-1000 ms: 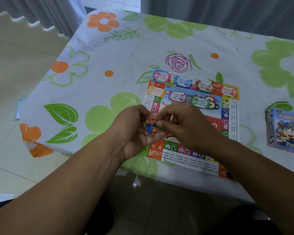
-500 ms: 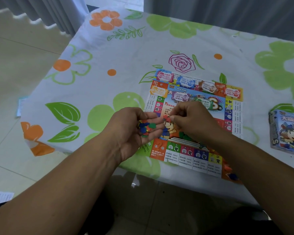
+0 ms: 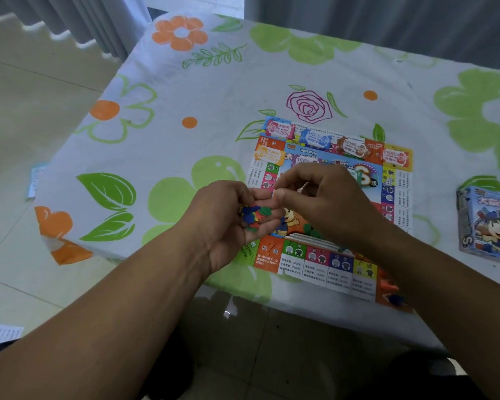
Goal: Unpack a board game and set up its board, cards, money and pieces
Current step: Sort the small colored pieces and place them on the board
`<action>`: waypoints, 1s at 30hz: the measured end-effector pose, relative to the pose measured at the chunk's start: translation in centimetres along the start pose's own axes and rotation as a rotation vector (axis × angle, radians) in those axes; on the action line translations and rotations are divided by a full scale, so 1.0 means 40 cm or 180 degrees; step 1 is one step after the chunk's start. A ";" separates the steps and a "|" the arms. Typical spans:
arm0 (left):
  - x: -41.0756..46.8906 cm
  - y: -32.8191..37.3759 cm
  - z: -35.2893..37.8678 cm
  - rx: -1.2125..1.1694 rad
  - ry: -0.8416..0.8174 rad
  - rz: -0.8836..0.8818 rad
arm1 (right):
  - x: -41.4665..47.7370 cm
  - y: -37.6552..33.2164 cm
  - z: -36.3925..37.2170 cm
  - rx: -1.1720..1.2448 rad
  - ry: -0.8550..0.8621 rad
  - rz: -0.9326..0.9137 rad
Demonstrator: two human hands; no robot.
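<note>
I see bare flowered white tablecloth [image 3: 185, 90] left of and beyond the colourful square paper game board [image 3: 324, 265]. Small paper money stacks [image 3: 315, 139] line its far edge. My left hand [image 3: 231, 217], cupping small coloured plastic pieces [image 3: 251, 216], and my right hand [image 3: 324, 197] block its near-left edge. A blue cardboard game box [image 3: 485, 226] stands to the right.

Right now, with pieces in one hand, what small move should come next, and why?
Probably the right hand should pinch one of the coloured pieces out of the left hand, for the board. The left hand cups a mixed pile, the right fingertips sit pinched right beside it, and green pieces already lie on the board.
</note>
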State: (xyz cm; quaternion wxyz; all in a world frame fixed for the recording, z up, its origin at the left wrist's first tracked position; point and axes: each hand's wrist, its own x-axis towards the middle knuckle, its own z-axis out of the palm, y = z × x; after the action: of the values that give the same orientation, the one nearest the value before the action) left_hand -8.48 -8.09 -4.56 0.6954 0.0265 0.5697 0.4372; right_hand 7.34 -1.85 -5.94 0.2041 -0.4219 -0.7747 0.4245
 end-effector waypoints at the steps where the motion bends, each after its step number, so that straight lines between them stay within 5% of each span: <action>1: 0.000 -0.001 0.004 -0.0030 -0.0044 -0.0016 | -0.006 -0.005 -0.002 0.0066 -0.0132 -0.0075; 7: 0.000 -0.007 0.023 -0.0050 -0.0264 -0.0105 | -0.026 0.018 -0.004 -0.0407 -0.0375 -0.0253; 22: 0.001 -0.016 0.049 0.0065 -0.0399 -0.0167 | -0.059 0.017 -0.054 -0.0103 -0.0301 -0.0119; 27: 0.005 -0.010 0.052 -0.0007 -0.0094 -0.0035 | -0.067 0.034 -0.086 -0.0210 -0.0052 0.0216; 30: 0.006 -0.006 0.049 -0.0035 -0.0040 0.0002 | -0.073 0.059 -0.100 -0.0321 -0.0353 0.0642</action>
State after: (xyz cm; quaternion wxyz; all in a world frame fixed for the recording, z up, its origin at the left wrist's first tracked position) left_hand -6.75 -7.20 -4.20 0.6990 0.0256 0.5629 0.4403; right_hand 12.79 -1.64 -5.55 0.0957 -0.4833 -0.7588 0.4260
